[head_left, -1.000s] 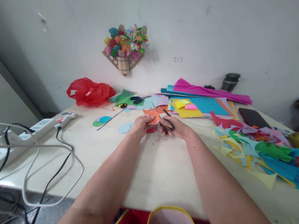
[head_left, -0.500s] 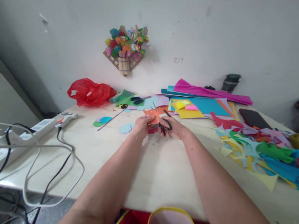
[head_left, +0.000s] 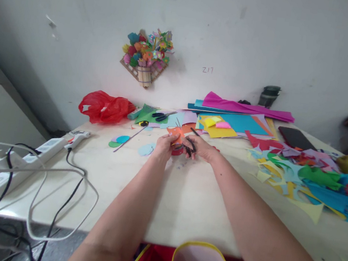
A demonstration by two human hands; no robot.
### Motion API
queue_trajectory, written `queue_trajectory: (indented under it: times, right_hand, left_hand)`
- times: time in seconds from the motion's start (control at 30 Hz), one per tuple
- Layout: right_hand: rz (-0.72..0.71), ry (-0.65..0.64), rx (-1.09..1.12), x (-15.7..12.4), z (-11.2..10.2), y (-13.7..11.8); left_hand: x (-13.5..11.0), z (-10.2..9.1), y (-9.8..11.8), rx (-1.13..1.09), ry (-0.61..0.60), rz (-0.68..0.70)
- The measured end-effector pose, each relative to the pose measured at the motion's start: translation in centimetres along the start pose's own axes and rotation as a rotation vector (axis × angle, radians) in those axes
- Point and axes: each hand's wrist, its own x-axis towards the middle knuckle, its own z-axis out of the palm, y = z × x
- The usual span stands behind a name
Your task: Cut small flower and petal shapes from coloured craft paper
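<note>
Over the middle of the table, my left hand (head_left: 166, 143) is closed on a piece of orange paper (head_left: 176, 134), thumb on top. My right hand (head_left: 202, 148) grips black-handled scissors (head_left: 190, 147), with fingers in the loops. The scissor blades point up and left at the orange paper; exactly where they meet it is hard to see. Below the hands lies a small red piece (head_left: 177, 151), partly hidden. Light blue paper circles (head_left: 146, 149) lie left of my left hand, with a blue circle (head_left: 123, 139) and a green one farther left.
Paper scraps (head_left: 287, 178) spread over the right side near a dark phone (head_left: 300, 139). Coloured sheets (head_left: 246, 125) and a second pair of scissors (head_left: 162, 115) lie at the back. A red plastic bag (head_left: 105, 109) sits back left; a power strip (head_left: 25, 165) with cables runs along the left edge.
My right hand and the scissors have shifted slightly left, and the scissor handles look closer together. My left hand still holds the orange paper in nearly the same place.
</note>
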Motion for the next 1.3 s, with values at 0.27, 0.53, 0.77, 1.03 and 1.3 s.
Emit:
queue_trajectory:
  times: [0.27, 0.53, 0.77, 1.03, 1.3]
  right_hand:
    - [-0.02, -0.007, -0.038, -0.05, 0.06, -0.02]
    - [0.003, 0.023, 0.004, 0.11, 0.15, 0.05]
    - [0.005, 0.035, 0.01, 0.0, 0.31, -0.12]
    - [0.009, 0.05, -0.036, -0.22, 0.6, -0.68]
    - [0.029, 0.056, -0.049, -0.17, 0.77, -0.88]
  left_hand:
    - [-0.27, -0.08, 0.38, -0.004, -0.013, -0.012]
    - [-0.65, 0.25, 0.69, -0.036, 0.004, -0.019]
    - [-0.32, -0.11, 0.61, 0.0, -0.025, -0.017]
    - [-0.09, -0.28, 0.59, 0.009, -0.014, -0.01]
    - [0.03, -0.39, 0.6, -0.003, -0.012, -0.027]
